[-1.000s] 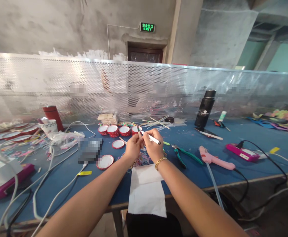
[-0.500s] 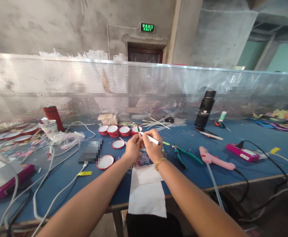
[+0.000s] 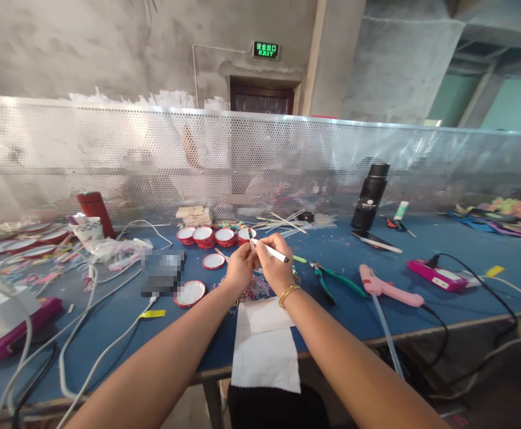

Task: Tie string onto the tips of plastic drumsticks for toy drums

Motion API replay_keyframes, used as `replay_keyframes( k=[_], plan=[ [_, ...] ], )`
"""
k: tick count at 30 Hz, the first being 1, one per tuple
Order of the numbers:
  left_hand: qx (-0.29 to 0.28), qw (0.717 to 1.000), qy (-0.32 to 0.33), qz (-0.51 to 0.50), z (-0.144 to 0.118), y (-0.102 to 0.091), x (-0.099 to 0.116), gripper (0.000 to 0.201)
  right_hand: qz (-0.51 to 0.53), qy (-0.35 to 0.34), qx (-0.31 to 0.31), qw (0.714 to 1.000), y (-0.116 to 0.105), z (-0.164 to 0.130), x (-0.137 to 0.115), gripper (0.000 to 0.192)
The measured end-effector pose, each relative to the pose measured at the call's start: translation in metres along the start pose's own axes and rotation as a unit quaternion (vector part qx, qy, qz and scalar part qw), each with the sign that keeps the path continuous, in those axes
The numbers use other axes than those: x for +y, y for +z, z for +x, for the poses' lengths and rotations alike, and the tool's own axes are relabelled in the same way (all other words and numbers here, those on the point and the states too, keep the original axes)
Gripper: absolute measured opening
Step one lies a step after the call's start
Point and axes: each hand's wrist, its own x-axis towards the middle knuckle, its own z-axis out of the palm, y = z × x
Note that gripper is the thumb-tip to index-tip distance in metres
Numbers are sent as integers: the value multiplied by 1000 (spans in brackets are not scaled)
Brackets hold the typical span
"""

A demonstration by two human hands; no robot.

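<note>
Both hands meet above the blue table (image 3: 108, 316), the right hand (image 3: 277, 266) pinching a white stick (image 3: 270, 251) whose long axis runs from the left hand (image 3: 241, 268) (fingers closed beside its near end) out rightward.

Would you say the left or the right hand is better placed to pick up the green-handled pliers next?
Right, probably. The pliers lie just beside the right hand, though it holds the white stick; the left hand would have to cross over.
</note>
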Motion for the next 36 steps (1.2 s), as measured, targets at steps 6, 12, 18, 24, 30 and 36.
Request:
replay_keyframes(
  k=[6,12,18,24,30,36],
  plan=[
    [2,1000,1,-2,0,0,-2,39,-20,-5,1,1000,-1,0,1,17],
    [7,1000,2,2,1,-1,-3,42,-4,6,15,1000,0,0,1,16],
    [3,1000,6,-3,0,0,-1,43,-8,3,-4,1000,0,0,1,17],
    [3,1000,1,-3,0,-1,-1,43,-13,10,22,1000,-1,1,0,17],
    [5,1000,-7,-13,0,0,0,39,-3,8,-9,1000,0,-1,-1,16],
    [8,1000,-11,-3,1,-1,-1,43,-17,14,23,999,-1,1,-2,18]
  ],
)
